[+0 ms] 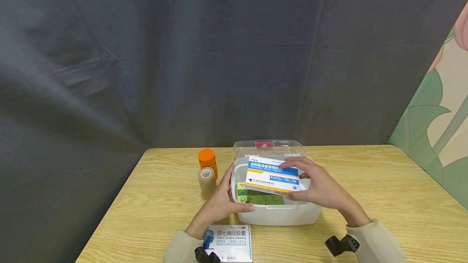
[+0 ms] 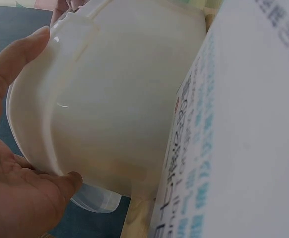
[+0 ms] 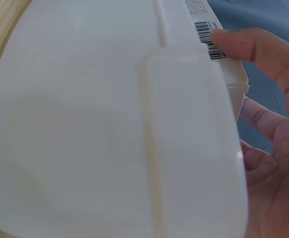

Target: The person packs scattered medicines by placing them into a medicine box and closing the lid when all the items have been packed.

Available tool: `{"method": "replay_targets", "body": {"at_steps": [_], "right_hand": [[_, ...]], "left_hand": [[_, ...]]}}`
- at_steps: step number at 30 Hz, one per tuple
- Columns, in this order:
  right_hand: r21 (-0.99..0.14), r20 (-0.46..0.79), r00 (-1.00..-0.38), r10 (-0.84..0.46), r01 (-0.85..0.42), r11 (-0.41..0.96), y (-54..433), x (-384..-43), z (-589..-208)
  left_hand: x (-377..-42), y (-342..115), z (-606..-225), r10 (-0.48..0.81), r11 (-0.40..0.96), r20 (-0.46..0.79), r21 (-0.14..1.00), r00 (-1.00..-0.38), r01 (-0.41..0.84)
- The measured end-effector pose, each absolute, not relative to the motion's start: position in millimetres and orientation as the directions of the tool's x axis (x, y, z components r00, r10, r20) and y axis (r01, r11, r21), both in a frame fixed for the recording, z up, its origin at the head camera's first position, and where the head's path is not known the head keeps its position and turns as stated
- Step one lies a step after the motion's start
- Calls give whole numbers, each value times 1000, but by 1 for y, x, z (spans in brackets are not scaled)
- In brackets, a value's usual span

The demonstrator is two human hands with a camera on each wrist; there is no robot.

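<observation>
My right hand (image 1: pixel 319 184) grips the right end of a white, blue and yellow medicine carton (image 1: pixel 272 175), tilted over a white first-aid box (image 1: pixel 278 216). In the right wrist view, the thumb presses near the carton's barcode (image 3: pixel 208 37); the box wall hides much of the carton. A green carton (image 1: pixel 260 197) lies inside the box, partly covered from above. The left hand (image 1: pixel 220 202) holds the box's left end, thumb at the front rim and fingers along the side. Its spread grasp also shows around the box (image 2: pixel 114 99) in the left wrist view.
Left of the box stand a beige bandage roll (image 1: pixel 207 184) and an orange-capped bottle (image 1: pixel 207 157). A white capsule carton (image 1: pixel 232 243) lies in front, near the left forearm. The clear lid (image 1: pixel 283 147) is raised behind the box. Behind the wooden table (image 1: pixel 373 182) hangs a dark curtain (image 1: pixel 234 60).
</observation>
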State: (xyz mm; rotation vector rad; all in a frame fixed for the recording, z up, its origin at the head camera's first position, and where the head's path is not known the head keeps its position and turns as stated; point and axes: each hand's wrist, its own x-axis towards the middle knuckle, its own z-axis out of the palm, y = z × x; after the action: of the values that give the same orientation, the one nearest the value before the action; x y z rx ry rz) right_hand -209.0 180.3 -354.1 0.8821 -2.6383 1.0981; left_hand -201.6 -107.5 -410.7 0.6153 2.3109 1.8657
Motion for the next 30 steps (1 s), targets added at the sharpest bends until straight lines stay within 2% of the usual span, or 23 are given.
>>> {"method": "replay_targets", "body": {"at_steps": [10,30], "right_hand": [[-616,280,-817,-505,-556,558,177,-219,-361],[-605,178,-770,-613,-577,549,161,-231,-366]], "left_hand": [[-202,-107,-412,381,148,161,961,-911,232],[-202,-108,-412,385,163,171,955,-907,249]]}}
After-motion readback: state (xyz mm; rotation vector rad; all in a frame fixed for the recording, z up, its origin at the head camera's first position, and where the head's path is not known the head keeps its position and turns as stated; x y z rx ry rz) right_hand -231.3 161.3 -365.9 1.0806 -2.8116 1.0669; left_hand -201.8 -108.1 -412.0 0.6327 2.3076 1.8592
